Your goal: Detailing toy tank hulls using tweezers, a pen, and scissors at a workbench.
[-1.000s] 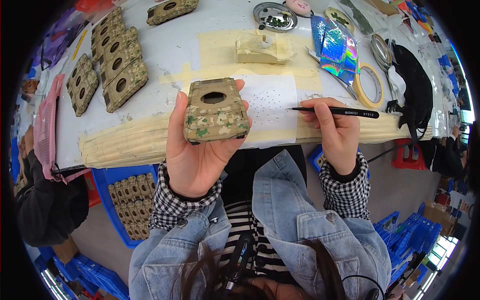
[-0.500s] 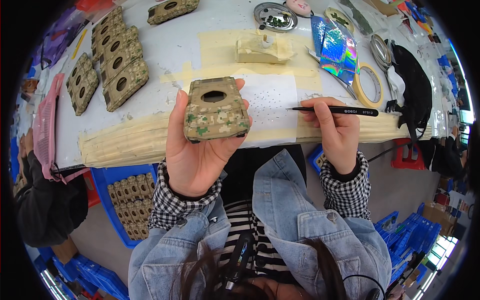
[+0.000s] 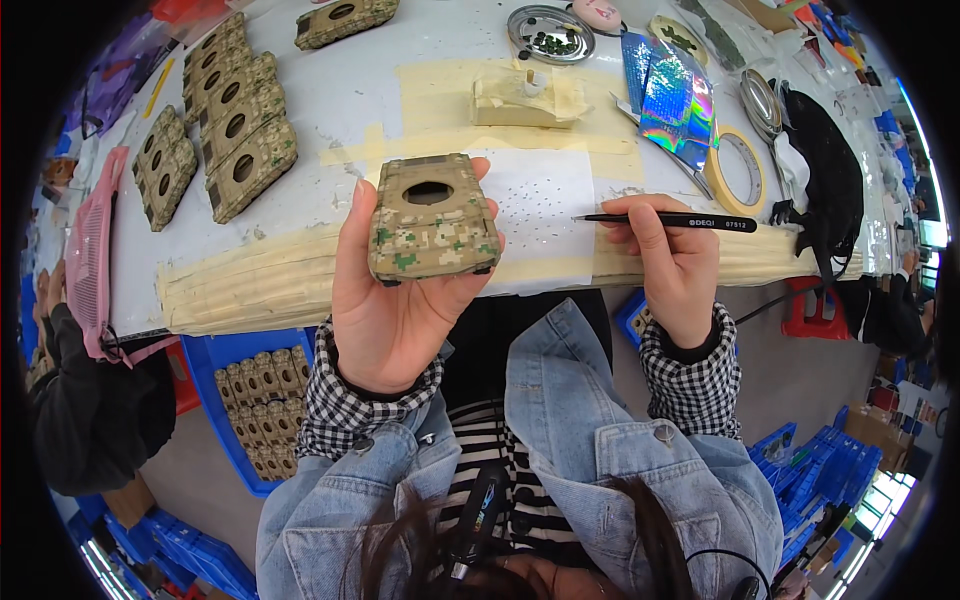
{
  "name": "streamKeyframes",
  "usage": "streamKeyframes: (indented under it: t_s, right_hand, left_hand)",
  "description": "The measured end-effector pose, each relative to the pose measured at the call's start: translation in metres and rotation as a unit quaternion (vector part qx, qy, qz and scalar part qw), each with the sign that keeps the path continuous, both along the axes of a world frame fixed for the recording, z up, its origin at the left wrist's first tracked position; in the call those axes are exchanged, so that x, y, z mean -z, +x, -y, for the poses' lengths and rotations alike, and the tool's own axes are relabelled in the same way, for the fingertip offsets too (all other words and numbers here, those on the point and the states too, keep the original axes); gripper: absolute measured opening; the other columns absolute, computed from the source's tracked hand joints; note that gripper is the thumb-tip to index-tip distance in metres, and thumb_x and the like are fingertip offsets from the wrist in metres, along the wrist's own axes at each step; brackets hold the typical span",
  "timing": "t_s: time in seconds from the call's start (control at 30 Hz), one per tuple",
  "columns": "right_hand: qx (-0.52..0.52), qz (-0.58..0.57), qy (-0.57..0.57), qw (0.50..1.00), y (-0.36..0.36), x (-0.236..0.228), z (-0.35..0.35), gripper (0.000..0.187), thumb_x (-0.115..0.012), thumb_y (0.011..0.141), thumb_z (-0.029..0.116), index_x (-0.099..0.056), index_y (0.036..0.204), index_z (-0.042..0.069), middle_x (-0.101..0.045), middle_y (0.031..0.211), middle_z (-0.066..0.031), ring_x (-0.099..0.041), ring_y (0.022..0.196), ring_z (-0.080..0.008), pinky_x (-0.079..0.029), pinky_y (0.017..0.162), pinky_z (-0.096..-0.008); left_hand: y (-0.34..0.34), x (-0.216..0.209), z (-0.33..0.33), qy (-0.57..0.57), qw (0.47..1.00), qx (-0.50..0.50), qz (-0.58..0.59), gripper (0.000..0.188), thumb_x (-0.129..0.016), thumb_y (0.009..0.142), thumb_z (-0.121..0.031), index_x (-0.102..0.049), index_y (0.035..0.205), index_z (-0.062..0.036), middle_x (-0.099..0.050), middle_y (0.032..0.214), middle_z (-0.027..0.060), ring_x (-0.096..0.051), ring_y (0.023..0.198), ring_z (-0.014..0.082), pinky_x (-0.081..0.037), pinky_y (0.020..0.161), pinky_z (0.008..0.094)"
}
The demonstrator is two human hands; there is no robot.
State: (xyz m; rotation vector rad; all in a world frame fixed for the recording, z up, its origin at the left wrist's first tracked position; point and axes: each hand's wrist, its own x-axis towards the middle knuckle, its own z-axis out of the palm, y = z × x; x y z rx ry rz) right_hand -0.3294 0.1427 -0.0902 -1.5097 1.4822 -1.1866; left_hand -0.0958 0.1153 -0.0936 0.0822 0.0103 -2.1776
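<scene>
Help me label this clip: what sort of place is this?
Probably a small-parts assembly workshop: many matching camouflage cases lie in a blue crate, and the right hand holds tweezers at a taped table.

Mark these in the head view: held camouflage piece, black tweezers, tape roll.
Held camouflage piece (image 3: 434, 226): head view, on its patterned face just below the oval hole.
Black tweezers (image 3: 702, 221): head view, on the handle, right of the thumb.
Tape roll (image 3: 739, 207): head view, lower part of the ring.
</scene>
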Motion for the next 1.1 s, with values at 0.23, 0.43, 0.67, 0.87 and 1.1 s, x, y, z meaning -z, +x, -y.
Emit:
streamKeyframes:
  t_s: [0.23, 0.43, 0.67, 0.87, 1.1]
  right_hand:
    - [-0.004, 0.007, 0.001, 1.0, 0.001, 0.0, 0.0, 0.026, -0.049, 0.095, 0.018, -0.064, 0.094, -0.002, -0.067, 0.082, -0.0054, -0.057, 0.07, -0.0069, -0.042, 0.063, -0.0193]
    - [0.0, 0.02, 0.002, 1.0, 0.001, -0.001, 0.0, 0.023, -0.053, 0.093, 0.015, -0.064, 0.092, -0.005, -0.065, 0.08, -0.0074, -0.057, 0.07, -0.0095, -0.046, 0.065, -0.0206]
    - [-0.001, 0.032, -0.008, 0.999, 0.001, -0.002, 0.001, 0.022, -0.053, 0.092, 0.014, -0.064, 0.091, -0.005, -0.065, 0.08, -0.0071, -0.056, 0.07, -0.0093, -0.046, 0.065, -0.0207]
    - [-0.007, 0.011, -0.013, 1.0, 0.0, 0.001, 0.001, 0.026, -0.049, 0.094, 0.016, -0.064, 0.093, -0.005, -0.066, 0.081, -0.0067, -0.055, 0.069, -0.0076, -0.042, 0.062, -0.0198]
    - [-0.046, 0.053, -0.048, 0.996, 0.0, -0.025, 0.01, 0.025, -0.05, 0.094, 0.016, -0.064, 0.093, -0.005, -0.065, 0.085, -0.0077, -0.057, 0.073, -0.0097, -0.044, 0.064, -0.0211]
  left_hand:
    - [0.0, 0.0, 0.0, -0.001, 1.0, -0.009, 0.005, 0.062, -0.03, 0.097, -0.043, -0.024, 0.135, 0.0053, -0.038, 0.133, 0.0228, -0.052, 0.112, 0.036, -0.055, 0.086, 0.041]
    - [0.0, 0.002, -0.001, -0.002, 1.0, -0.004, -0.004, 0.062, -0.029, 0.097, -0.043, -0.024, 0.135, 0.0052, -0.038, 0.133, 0.0225, -0.052, 0.112, 0.0361, -0.055, 0.086, 0.0415]
    - [0.0, 0.001, -0.001, 0.004, 1.0, -0.004, -0.002, 0.061, -0.029, 0.097, -0.043, -0.024, 0.136, 0.0044, -0.037, 0.134, 0.0218, -0.051, 0.113, 0.036, -0.055, 0.086, 0.0415]
    - [-0.001, 0.001, -0.002, 0.01, 1.0, -0.015, 0.003, 0.06, -0.03, 0.097, -0.043, -0.026, 0.135, 0.004, -0.037, 0.135, 0.0212, -0.051, 0.113, 0.0361, -0.055, 0.086, 0.0417]
    - [0.0, 0.007, 0.001, -0.048, 0.998, 0.001, -0.048, 0.074, -0.035, 0.096, -0.044, -0.005, 0.139, 0.0074, -0.037, 0.128, 0.0322, -0.048, 0.114, 0.0395, -0.048, 0.095, 0.0411]
